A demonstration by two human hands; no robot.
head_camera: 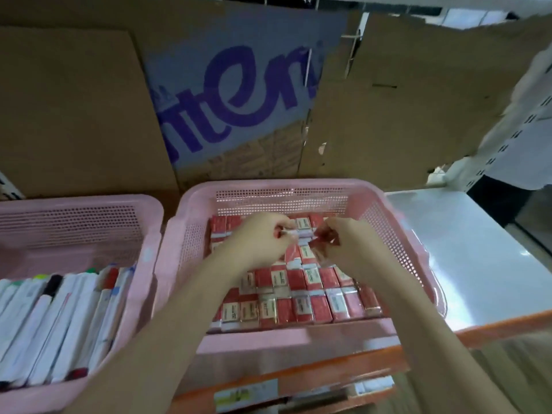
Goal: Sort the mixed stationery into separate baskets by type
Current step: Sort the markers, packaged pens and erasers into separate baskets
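Both hands are working above the pink basket (298, 189) of red erasers (298, 306) — left hand (260, 237) pinching a white eraser (288, 233), right hand (343, 243) gripping a red one (324, 237).

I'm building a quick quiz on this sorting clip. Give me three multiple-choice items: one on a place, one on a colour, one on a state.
1. Where are the markers?
A. left basket
B. shelf top
C. cardboard

2. What colour is the middle basket?
A. blue
B. pink
C. green

3. What is the left hand doing?
A. lying flat
B. pointing
C. pinching a small packet

Key: 1 A, markers fill the left basket. 2 B, its rim is pink. 3 C, its fingers close on a small packet above the red and white packets; the right hand pinches a wrapper too.
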